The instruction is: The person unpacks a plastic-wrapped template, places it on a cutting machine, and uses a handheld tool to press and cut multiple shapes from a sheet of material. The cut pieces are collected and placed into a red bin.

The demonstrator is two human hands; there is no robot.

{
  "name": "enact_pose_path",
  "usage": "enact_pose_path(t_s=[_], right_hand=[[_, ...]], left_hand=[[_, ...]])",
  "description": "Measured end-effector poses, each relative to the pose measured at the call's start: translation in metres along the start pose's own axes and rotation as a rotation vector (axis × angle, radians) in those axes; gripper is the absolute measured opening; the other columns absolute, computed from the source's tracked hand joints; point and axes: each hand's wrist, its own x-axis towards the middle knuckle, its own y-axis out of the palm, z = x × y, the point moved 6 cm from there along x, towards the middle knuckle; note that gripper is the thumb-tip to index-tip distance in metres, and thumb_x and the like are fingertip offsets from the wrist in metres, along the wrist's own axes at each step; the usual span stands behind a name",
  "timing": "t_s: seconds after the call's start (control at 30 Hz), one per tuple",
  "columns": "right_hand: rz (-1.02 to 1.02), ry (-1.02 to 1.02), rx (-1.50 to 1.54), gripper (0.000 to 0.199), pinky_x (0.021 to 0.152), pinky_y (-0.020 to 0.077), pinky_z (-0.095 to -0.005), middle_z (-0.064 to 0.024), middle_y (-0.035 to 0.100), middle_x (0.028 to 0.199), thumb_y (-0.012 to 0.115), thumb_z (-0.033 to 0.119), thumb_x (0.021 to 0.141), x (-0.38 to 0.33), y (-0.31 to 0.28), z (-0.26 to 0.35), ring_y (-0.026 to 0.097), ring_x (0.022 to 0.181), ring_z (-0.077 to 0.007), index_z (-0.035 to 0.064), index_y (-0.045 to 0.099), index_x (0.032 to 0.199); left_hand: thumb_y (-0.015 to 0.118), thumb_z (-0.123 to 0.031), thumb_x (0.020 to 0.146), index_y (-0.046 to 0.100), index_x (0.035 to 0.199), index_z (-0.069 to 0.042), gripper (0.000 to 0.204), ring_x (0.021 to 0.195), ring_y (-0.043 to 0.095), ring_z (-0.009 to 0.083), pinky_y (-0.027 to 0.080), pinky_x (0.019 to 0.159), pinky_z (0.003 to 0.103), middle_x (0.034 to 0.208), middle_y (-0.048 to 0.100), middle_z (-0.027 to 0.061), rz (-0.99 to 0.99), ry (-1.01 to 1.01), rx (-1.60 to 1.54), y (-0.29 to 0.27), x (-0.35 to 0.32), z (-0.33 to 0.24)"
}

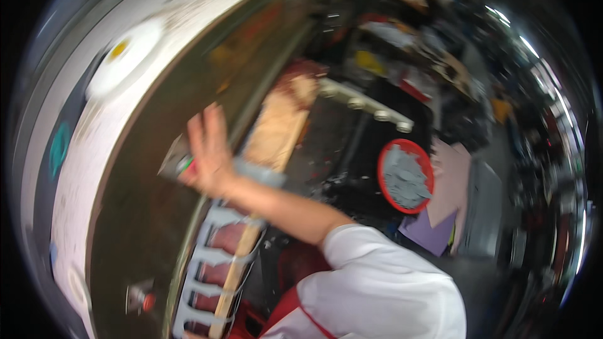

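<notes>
The whole picture is motion-blurred. My right hand (208,150) reaches from a white sleeve (377,282) to the left. Its fingers point up beside a dark curved ledge (151,213). Its lower part is closed on a small grey object with red and green marks (179,164); what that object is cannot be made out. Just right of the hand lies a long pale wooden board (282,122). My left hand is not visible.
A white plate with a yellow middle (125,56) sits on a pale curved counter (81,150). A red-rimmed round bowl of grey stuff (405,176) stands to the right. A wooden stick (235,270) lies over a grey rack (201,257). A small red-tipped item (141,298) is lower left.
</notes>
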Motion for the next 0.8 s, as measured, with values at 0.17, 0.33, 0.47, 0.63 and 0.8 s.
enact_pose_path(t_s=[0.17,0.33,0.47,0.63,0.8], right_hand=[[0.073,0.23,0.137,0.103,0.114,0.0209,-0.0485,-0.0292,0.018,0.149,0.075,0.042,0.075,-0.027,-0.049,-0.041,0.021,0.139,-0.044,0.0017,0.016,0.148],[-0.388,0.657,-0.021,0.098,0.077,0.0542,-0.0356,-0.0163,0.058,0.107,0.075,0.012,0.075,-0.107,-0.255,-0.12,0.061,0.09,-0.0244,0.0044,0.011,0.149],[-0.76,0.324,-0.167,0.085,0.056,0.0465,-0.0228,-0.0043,0.054,0.076,0.063,0.002,0.086,-0.13,-0.445,-0.097,0.052,0.063,-0.0091,0.006,0.008,0.15],[-0.939,0.084,-0.185,0.081,0.051,0.0439,-0.0213,-0.0031,0.052,0.071,0.052,-0.005,0.09,-0.152,-0.589,-0.023,0.048,0.055,-0.0066,0.0084,-0.001,0.15],[-1.022,0.104,-0.162,0.086,0.048,0.0462,-0.0234,-0.0054,0.054,0.07,0.049,-0.007,0.09,-0.166,-0.655,0.008,0.049,0.052,-0.0085,0.0103,-0.011,0.15]], left_hand=[[0.034,-0.051,0.098,0.052,0.128,0.006,0.066,0.104,0.057,0.0459,0.045,0.088,0.05,0.117,0.059,0.03,0.068,0.078,-0.131,-0.013,-0.002,-0.028],[0.035,-0.049,0.098,0.055,0.124,0.005,0.063,0.102,0.059,0.0432,0.046,0.088,0.048,0.114,0.061,0.0289,0.027,0.301,-0.17,0.01,-0.002,-0.057],[0.036,-0.047,0.098,0.057,0.122,0.004,0.06,0.101,0.06,0.0409,0.046,0.088,0.046,0.112,0.062,0.0278,0.044,0.56,-0.193,0.051,-0.036,-0.096],[0.037,-0.045,0.099,0.058,0.12,0.003,0.057,0.1,0.061,0.0379,0.047,0.089,0.044,0.11,0.063,0.0265,0.076,0.86,-0.207,0.086,-0.106,-0.136],[0.038,-0.044,0.099,0.059,0.119,0.002,0.055,0.1,0.061,0.0368,0.047,0.089,0.043,0.109,0.063,0.0259,0.177,1.069,-0.133,0.117,-0.187,-0.163]])
